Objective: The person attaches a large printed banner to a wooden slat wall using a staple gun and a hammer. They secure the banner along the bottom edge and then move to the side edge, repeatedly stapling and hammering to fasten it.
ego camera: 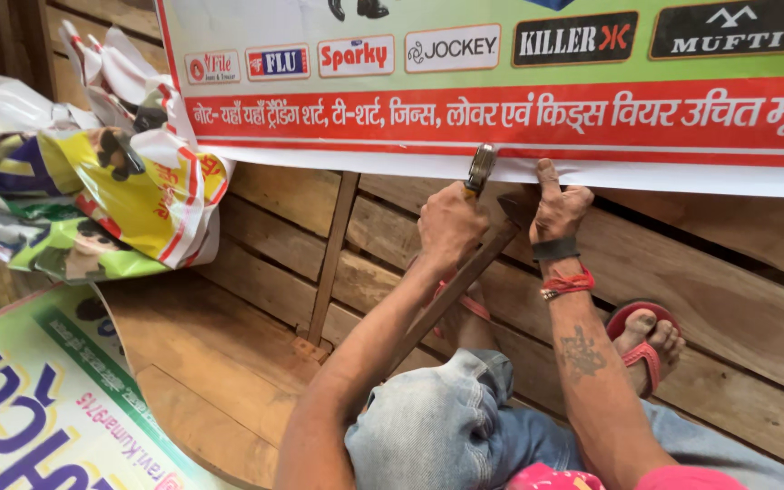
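Observation:
My left hand (449,224) is closed around the handle of a hammer, whose metal head (481,165) rests against the lower white edge of a large printed banner (501,136). The banner is green and red with a row of logos. Just to the right, my right hand (558,209) pinches that same edge against a wooden strip, thumb pointing up; whether it holds a nail is too small to tell. A black band and red threads circle the right wrist. A thin wooden batten (451,290) runs diagonally below my hands.
Wooden planks (728,299) form the surface under the banner, with an upright slat (330,254). Crumpled printed sheets (93,200) pile up at the left, and another banner (38,408) lies at the bottom left. My jeans-clad knee (437,426) and a foot in a red sandal (646,343) are close below.

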`<act>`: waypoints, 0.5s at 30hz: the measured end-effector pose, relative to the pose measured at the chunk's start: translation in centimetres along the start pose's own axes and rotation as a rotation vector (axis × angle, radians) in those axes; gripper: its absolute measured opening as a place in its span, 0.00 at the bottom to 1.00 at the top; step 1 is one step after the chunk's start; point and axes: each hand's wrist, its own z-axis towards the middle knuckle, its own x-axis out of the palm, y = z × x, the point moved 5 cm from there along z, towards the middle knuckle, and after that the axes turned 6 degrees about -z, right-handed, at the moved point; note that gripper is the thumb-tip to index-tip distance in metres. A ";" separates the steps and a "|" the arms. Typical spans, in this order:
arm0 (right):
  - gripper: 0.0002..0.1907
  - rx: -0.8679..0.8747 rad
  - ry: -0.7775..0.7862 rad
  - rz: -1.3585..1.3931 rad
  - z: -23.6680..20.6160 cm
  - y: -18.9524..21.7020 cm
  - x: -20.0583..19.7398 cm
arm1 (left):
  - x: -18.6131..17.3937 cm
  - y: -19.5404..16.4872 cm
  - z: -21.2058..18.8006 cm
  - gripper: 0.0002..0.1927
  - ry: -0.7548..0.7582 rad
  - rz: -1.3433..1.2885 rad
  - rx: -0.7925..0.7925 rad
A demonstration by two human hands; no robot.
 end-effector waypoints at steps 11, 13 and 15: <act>0.30 -0.023 0.057 0.104 0.3 1.5 0.7 | 0.0 8.7 -0.9 0.09 0.371 -0.734 -0.102; 0.33 -0.027 0.054 0.076 0.3 1.9 0.6 | -1.6 10.3 -1.7 0.10 0.356 -0.782 -0.083; 0.33 -0.078 0.053 0.049 0.3 2.4 0.5 | -3.0 11.4 -1.8 0.12 0.293 -0.774 -0.113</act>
